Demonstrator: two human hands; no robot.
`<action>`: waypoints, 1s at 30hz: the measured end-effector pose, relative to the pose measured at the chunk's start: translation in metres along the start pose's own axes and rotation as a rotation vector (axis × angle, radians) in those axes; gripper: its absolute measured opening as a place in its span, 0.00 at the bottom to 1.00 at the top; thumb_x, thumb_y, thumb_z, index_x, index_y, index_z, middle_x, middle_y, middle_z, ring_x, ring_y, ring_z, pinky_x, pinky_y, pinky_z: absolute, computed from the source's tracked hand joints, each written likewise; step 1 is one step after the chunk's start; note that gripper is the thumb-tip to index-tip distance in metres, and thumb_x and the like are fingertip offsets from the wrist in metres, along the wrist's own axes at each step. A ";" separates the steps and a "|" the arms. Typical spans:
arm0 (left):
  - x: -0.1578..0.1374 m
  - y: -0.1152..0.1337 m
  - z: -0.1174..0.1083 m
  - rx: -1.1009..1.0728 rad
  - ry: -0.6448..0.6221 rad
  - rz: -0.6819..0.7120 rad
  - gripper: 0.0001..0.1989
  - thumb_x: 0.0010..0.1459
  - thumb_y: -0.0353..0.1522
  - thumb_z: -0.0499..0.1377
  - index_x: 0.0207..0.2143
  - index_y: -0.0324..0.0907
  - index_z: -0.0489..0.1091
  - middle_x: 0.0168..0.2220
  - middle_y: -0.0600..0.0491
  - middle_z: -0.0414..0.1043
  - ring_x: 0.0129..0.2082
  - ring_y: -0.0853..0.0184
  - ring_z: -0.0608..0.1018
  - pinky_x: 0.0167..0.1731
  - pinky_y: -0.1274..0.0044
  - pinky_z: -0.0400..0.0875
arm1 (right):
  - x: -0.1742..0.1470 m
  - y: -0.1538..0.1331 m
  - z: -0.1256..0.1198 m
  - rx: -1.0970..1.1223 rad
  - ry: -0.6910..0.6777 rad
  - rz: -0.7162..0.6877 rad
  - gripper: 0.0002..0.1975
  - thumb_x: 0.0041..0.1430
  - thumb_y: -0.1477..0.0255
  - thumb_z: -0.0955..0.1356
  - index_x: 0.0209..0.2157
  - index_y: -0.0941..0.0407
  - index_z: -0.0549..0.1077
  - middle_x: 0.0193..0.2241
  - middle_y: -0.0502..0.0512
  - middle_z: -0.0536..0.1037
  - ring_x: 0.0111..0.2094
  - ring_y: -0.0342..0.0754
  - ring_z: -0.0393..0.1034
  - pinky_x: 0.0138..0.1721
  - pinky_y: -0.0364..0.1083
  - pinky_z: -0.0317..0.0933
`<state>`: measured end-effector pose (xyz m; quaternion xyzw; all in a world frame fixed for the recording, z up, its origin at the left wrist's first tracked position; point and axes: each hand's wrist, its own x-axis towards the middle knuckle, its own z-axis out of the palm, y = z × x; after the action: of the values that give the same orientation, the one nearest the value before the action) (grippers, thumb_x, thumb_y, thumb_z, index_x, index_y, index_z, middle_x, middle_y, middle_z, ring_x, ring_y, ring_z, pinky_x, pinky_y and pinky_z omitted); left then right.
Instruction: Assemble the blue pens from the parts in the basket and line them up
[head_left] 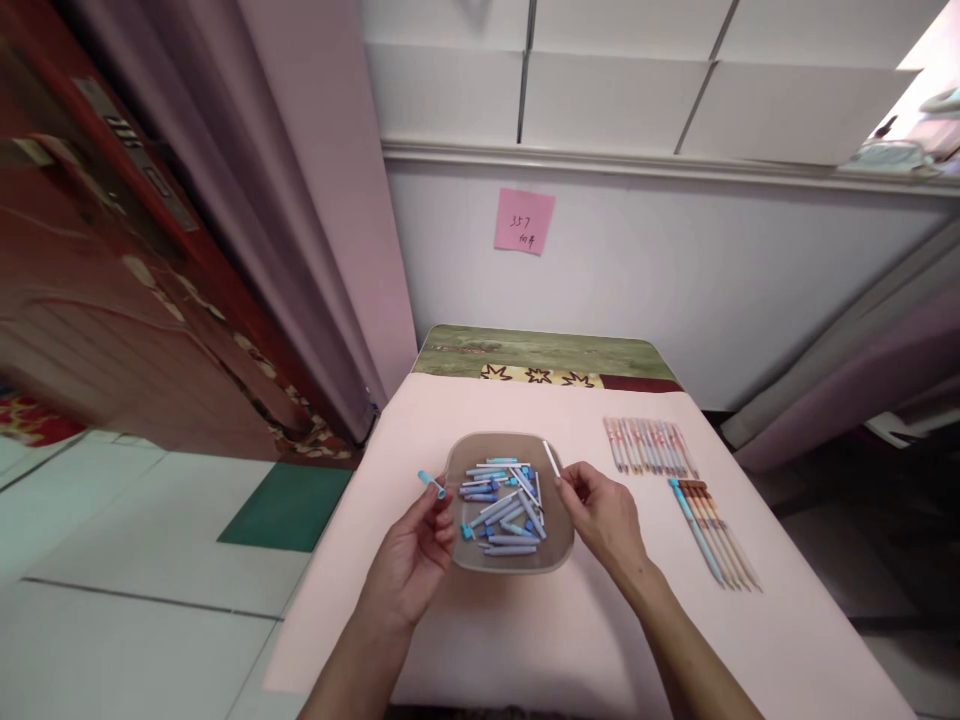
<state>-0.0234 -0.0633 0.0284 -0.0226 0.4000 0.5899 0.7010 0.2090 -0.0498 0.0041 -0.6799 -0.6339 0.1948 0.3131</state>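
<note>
My left hand (pixel 421 538) pinches a short light-blue pen barrel piece (pixel 430 484) just off the left rim of a plastic box (pixel 559 560). At the box's right rim, my right hand (pixel 606 510) grips a thin white pen refill (pixel 551 458) between thumb and fingers, its free end pointing up and left. Loose pen parts (pixel 502 510) lie jumbled inside the box: blue and lilac barrels, white refills and small blue pieces.
On the pink cloth (pixel 480 640) to the right lies a row of pale patterned pens (pixel 649 446). Nearer me are several brown-topped pens (pixel 720 540) with one blue pen (pixel 697 535) alongside. A pink note (pixel 524 221) sticks to the wall behind.
</note>
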 end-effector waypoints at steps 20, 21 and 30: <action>-0.003 -0.007 -0.003 -0.076 -0.062 -0.068 0.06 0.61 0.25 0.53 0.38 0.34 0.70 0.28 0.50 0.73 0.19 0.77 0.69 0.14 0.86 0.65 | -0.016 -0.018 -0.015 0.260 0.039 -0.081 0.12 0.58 0.62 0.66 0.29 0.55 0.77 0.22 0.49 0.74 0.23 0.43 0.66 0.25 0.40 0.58; -0.003 -0.008 -0.003 -0.076 -0.051 -0.064 0.06 0.61 0.25 0.53 0.38 0.34 0.70 0.29 0.49 0.74 0.19 0.77 0.69 0.14 0.86 0.65 | -0.017 -0.019 -0.015 0.277 0.032 -0.069 0.13 0.59 0.62 0.66 0.30 0.55 0.77 0.21 0.49 0.74 0.22 0.43 0.66 0.24 0.40 0.58; -0.003 -0.022 -0.001 -0.089 -0.066 -0.155 0.06 0.60 0.25 0.54 0.37 0.31 0.70 0.30 0.47 0.76 0.18 0.76 0.70 0.14 0.86 0.66 | -0.039 -0.046 -0.019 0.295 0.036 -0.292 0.05 0.58 0.69 0.68 0.33 0.54 0.76 0.26 0.51 0.76 0.25 0.43 0.68 0.26 0.40 0.61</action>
<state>-0.0052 -0.0730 0.0194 -0.0655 0.3472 0.5514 0.7557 0.1829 -0.0913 0.0442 -0.5309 -0.6844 0.2260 0.4457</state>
